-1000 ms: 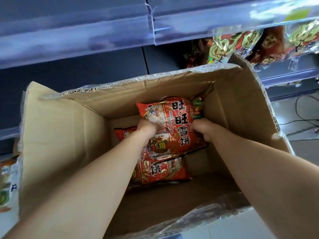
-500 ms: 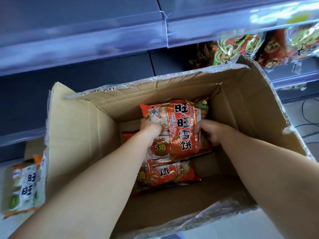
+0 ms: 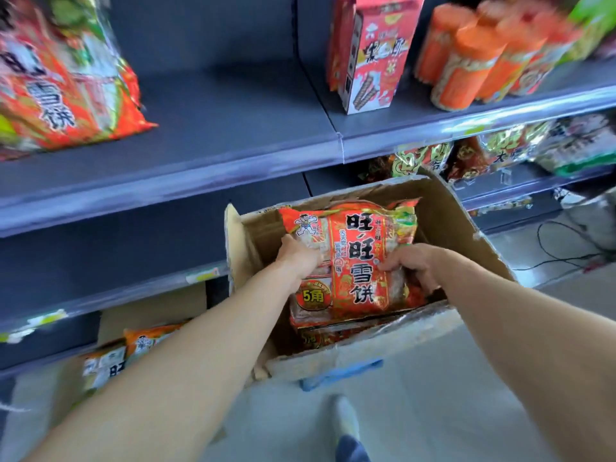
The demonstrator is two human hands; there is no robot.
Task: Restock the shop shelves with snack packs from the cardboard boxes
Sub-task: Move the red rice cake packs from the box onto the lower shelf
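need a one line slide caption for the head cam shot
Left hand and right hand grip a red snack pack by its sides at the open cardboard box, below a partly stocked shelf.

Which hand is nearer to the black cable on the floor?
Right. The right hand grips the snack pack on the side toward the black cable; the left hand grips its far side.

Left hand [image 3: 300, 260], right hand [image 3: 415, 266], both curled
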